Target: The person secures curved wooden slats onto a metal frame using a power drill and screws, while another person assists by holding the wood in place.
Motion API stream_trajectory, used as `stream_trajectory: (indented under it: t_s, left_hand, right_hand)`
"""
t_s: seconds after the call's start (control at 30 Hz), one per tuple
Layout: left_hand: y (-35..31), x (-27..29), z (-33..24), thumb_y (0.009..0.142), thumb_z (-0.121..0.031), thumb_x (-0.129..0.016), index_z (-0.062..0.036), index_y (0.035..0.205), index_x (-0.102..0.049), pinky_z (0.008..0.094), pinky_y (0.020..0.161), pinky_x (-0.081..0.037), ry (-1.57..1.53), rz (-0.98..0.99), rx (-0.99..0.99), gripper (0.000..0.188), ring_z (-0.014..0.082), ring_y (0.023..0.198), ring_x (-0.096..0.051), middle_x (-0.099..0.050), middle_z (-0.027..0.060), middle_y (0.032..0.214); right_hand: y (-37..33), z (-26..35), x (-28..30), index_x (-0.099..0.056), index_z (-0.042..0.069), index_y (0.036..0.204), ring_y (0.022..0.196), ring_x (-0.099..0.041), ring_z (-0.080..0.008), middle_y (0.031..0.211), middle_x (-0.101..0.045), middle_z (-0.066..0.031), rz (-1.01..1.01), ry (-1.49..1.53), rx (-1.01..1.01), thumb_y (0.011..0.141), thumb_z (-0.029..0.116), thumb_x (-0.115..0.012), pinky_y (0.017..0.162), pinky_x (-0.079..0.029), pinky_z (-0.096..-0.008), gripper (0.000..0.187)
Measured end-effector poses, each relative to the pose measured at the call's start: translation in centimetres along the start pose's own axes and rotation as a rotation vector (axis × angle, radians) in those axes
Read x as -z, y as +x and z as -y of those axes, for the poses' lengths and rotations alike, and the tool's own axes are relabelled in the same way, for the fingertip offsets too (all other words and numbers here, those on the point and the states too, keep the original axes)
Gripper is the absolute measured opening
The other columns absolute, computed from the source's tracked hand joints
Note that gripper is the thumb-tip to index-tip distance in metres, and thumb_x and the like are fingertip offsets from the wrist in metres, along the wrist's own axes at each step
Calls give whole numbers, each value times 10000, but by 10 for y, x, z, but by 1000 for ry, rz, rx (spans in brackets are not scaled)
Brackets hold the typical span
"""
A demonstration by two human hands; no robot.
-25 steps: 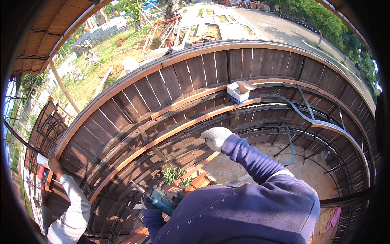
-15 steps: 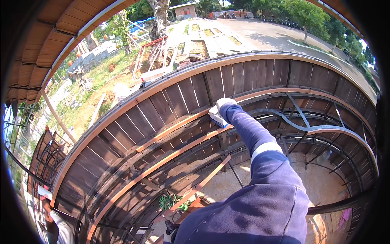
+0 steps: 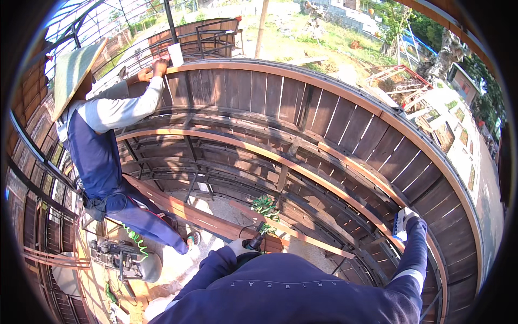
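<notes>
My right hand (image 3: 411, 214), in a pale glove, is closed on a small white and blue box (image 3: 399, 224) by the inner face of the curved slatted wall, level with a brown wooden strip (image 3: 350, 201). In front of my chest, my gloved left hand (image 3: 238, 248) grips a black power drill (image 3: 252, 242), its front end pointing away from me. My sleeve and torso partly cover the left hand and the tool's rear. Whether the box rests on the strip I cannot tell.
A co-worker in a conical hat (image 3: 75, 73) stands at the left, hands at the wall's top rim (image 3: 232, 63) beside a white object (image 3: 175, 55). Below are an air compressor (image 3: 132, 264), a coiled green hose (image 3: 264, 208) and a loose plank (image 3: 302, 235). Dark metal framing lines the wall.
My view has swung left, bringing the co-worker, compressor and drill into fuller sight. My right hand still holds the box against the wall and now appears at the right side.
</notes>
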State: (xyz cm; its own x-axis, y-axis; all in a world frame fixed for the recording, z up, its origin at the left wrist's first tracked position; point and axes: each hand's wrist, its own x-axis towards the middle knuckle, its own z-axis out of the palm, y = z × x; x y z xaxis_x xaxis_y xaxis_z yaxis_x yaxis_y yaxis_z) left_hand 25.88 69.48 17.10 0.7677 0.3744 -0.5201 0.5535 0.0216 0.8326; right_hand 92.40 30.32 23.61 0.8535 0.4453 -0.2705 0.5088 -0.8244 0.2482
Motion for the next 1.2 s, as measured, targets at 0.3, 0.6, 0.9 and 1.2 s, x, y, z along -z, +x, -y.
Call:
stream_trajectory:
  t_s: [0.3, 0.6, 0.9, 1.2]
  left_hand:
    - [-1, 2, 1, 800, -449, -788, -83, 1084, -721, 401, 856, -519, 103, -72, -18, 468, 282, 920, -708, -743, 148, 973]
    - [-2, 9, 0, 809, -438, -787, -81, 1106, -719, 389, 867, -516, 141, -66, 25, 470, 268, 928, -706, -745, 136, 977]
    - [-8, 12, -10, 849, -324, -799, -56, 1121, -718, 347, 865, -524, 46, -4, 15, 391, 196, 904, -699, -752, 93, 982]
    - [-11, 11, 16, 865, -305, -791, -38, 1105, -722, 332, 870, -526, 111, -52, 19, 366, 167, 901, -692, -746, 63, 976]
  right_hand:
    - [19, -33, -14, -734, 136, 1207, 1166, -676, -302, 1212, -718, -162, 67, -89, -22, 816, 271, -736, 977, -536, -361, 414]
    - [-9, 15, 5, -752, 98, 1150, 1117, -685, -349, 1140, -721, -208, -50, 66, 17, 892, 234, -585, 957, -545, -406, 336]
    - [-17, -6, 0, -772, 48, 1015, 1026, -709, -377, 1047, -734, -230, -133, 283, -192, 881, 192, -630, 890, -557, -429, 242]
    - [-32, -17, -1, -750, 96, 980, 932, -717, -366, 958, -738, -199, -370, 453, -246, 865, 136, -601, 831, -560, -416, 193]
